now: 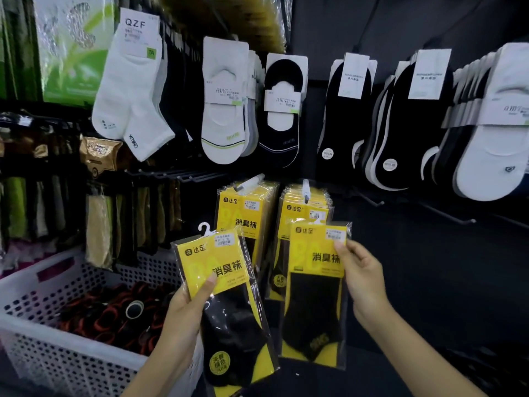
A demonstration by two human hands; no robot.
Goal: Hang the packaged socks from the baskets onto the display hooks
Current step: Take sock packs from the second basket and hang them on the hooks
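Observation:
My left hand (187, 310) grips a yellow-and-black sock packet (226, 305) with a white hanger at its top, tilted left. My right hand (362, 279) pinches the upper right edge of a second, like packet (315, 296), held upright just below a display hook (306, 190). That hook carries a stack of the same yellow packets (303, 209). A neighbouring hook (252, 181) to the left holds another stack (246, 213). A white perforated basket (43, 348) at the lower left holds dark rolled socks with red bands.
White and black low-cut socks (280, 116) hang in rows above. White ankle socks (128, 90) hang at upper left. Bare hooks (446, 213) jut from the dark panel at right. Packets in dull colours (100, 224) hang behind the basket.

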